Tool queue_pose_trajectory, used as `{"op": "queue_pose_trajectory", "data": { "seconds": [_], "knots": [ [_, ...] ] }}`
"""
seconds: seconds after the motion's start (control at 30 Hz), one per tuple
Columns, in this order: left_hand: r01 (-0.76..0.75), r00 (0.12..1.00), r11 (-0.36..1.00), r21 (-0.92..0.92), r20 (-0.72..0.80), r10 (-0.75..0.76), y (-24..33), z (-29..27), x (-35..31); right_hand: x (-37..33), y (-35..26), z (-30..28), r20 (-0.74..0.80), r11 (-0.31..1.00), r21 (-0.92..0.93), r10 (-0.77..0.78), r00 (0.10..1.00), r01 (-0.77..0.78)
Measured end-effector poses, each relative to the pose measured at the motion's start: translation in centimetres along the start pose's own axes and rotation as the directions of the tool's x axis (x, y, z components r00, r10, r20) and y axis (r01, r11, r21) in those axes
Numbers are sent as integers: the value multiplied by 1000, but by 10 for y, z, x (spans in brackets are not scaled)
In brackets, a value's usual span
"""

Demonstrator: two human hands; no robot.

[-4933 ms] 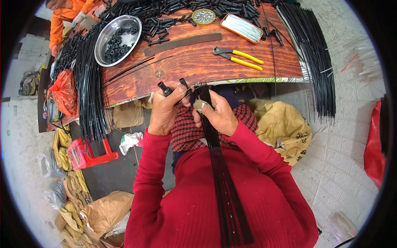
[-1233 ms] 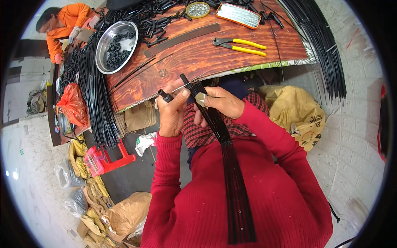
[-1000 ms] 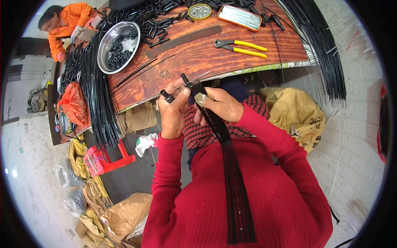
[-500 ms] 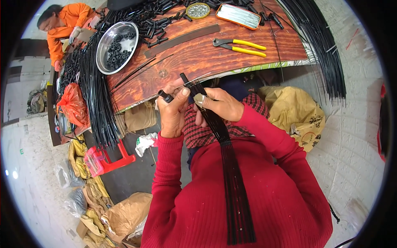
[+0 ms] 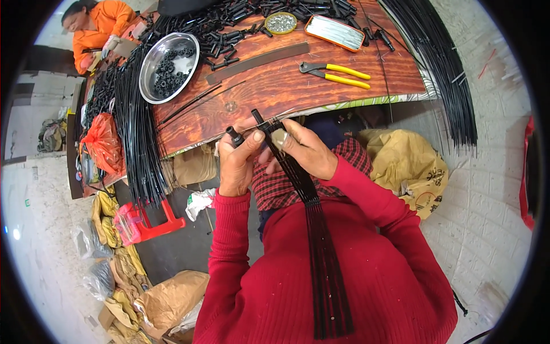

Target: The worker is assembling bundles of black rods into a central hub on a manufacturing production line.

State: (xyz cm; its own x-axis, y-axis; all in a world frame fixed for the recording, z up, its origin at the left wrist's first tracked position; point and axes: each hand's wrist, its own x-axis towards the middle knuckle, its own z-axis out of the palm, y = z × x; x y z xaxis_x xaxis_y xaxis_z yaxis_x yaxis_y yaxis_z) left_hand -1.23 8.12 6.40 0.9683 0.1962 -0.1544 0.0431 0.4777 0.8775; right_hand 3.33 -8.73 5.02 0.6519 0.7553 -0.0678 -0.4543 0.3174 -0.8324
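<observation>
My left hand (image 5: 236,166) is closed, with a short black tube piece (image 5: 234,136) sticking out of its fist. Its thumb presses near the top of a flat bundle of thin black rods (image 5: 312,215), which hangs down over my red sweater. My right hand (image 5: 312,153) pinches the same bundle from the other side, a tan wrap around its thumb. Between the hands a black cylindrical end (image 5: 256,116) points up, and a thin silvery wire (image 5: 283,113) crosses beside it. The fingers behind the bundle are partly hidden.
On the wooden table (image 5: 269,80) lie yellow-handled cutters (image 5: 338,74), a steel bowl (image 5: 192,60) of black rings, a tray of pins (image 5: 335,32) and heaped black fittings. Long black rods (image 5: 134,126) overhang its left side. A person in orange (image 5: 103,26) works at far left.
Both hands have sunk slightly with the top of the bundle. The table and its things sit a little lower in view. Both hands keep their hold.
</observation>
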Motion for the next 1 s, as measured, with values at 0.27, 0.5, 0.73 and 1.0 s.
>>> {"op": "queue_pose_trajectory", "data": {
  "seconds": [0.27,0.5,0.73,1.0],
  "knots": [
    [-11,999,998,60,51,8,6,5,0,3,-5,4,-1,995,34,-91,996,91],
    [-5,997,999,40,82,2,10,21,-2,3,0,-5,-52,991,116,-60,997,66],
    [-152,981,950,274,-76,179,11,-2,-2,2,-3,-6,-104,995,84,-35,994,44],
    [-471,849,539,698,193,493,22,-4,8,1,-1,-2,-98,997,24,-67,993,70]
  ]
}}
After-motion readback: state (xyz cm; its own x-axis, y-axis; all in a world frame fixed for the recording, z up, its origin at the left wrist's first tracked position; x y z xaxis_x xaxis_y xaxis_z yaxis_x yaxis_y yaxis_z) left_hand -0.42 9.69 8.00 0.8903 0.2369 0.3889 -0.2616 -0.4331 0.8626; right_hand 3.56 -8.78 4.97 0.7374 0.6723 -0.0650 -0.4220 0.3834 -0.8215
